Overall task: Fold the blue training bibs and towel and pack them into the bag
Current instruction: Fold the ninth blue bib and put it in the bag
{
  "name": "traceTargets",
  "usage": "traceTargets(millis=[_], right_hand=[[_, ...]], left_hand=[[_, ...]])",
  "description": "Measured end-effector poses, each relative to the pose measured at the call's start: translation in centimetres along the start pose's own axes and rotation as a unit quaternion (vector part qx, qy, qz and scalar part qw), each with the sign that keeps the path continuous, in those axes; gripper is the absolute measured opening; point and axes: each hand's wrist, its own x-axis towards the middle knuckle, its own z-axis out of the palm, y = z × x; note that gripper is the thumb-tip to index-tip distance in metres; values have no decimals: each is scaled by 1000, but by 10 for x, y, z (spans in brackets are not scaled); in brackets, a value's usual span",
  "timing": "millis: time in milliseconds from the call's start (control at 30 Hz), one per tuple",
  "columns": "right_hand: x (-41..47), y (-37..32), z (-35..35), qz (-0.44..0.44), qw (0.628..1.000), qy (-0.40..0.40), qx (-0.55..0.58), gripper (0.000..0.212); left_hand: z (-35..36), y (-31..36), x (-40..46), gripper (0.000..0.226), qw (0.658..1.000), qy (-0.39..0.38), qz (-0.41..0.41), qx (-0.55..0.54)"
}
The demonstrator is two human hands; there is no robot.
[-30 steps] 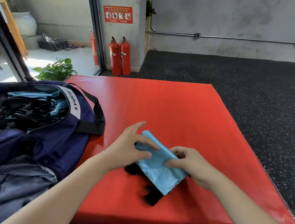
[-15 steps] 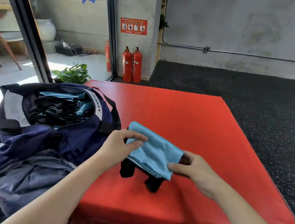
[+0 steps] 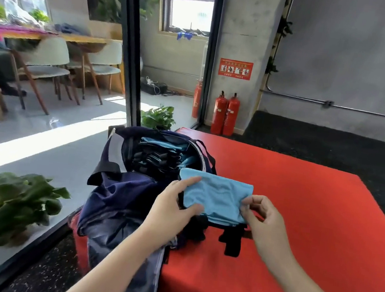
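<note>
1. Over the red mat [image 3: 301, 210], just beside the bag's mouth, I hold 1 folded blue bib [image 3: 216, 198]: thin, fine-mesh fabric, roughly rectangular, w/ black trim hanging below.
2. Left hand [image 3: 173, 207] grips the bib's left edge, thumb on top, fingers under; right hand [image 3: 261, 215] pinches its right edge w/ curled fingertips.
3. Navy bag [image 3: 117, 194] is soft, slumped, unzipped; more blue-and-black cloth packed inside, count unclear.
4. Counted: 2 hands, 1 bib held, 1 bag, 2 red extinguishers [image 3: 225, 113] by the wall, a 3rd behind the glass.
5. Vs. 0.5 s ago: bib has moved left & up, now overlapping the bag's rim; right hand curled tighter.
</note>
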Motion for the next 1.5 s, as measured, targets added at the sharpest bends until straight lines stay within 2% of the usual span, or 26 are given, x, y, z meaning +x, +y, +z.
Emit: traceTargets(millis=[200,300,400,600,733,967,1133,1200,1233,1300,1400,1467,1500], right_hand=[[38,-26,80,-41,998,-42,-19,19],[60,-33,114,-47,997,-59,-32,23],[86,-40,141,-46,996,-67,-46,24],[137,-29,182,6,991,-56,-122,25],[157,-18,193,14,977,-58,-207,38],[193,1,203,25,945,-80,-318,41],[194,-6,197,11,921,-128,-367,50],[182,-13,187,-57,896,-143,-417,50],[173,-17,180,-94,884,-142,-436,43],[155,-25,166,-134,865,-144,-461,30],[133,-31,154,-126,809,-189,-542,42],[126,-32,150,-98,782,-220,-575,51],[124,-33,148,-77,781,-238,-572,52]], left_hand=[[-50,-19,5,52,974,220,-33,-50],[-69,-17,14,49,961,265,-37,-66],[-93,-20,42,47,960,278,-29,-18],[-127,-46,113,46,974,212,-28,73],[-130,-81,144,46,977,145,-24,155],[-131,-119,190,49,966,25,-97,239],[-148,-127,204,51,936,-45,-89,338],[-159,-124,196,52,928,-70,-85,356],[-165,-123,190,56,921,-77,-84,373],[-178,-123,178,71,892,-101,-81,433],[-186,-125,160,102,821,-183,-41,540],[-184,-119,149,95,790,-195,0,581],[-181,-115,145,89,792,-177,30,584]])
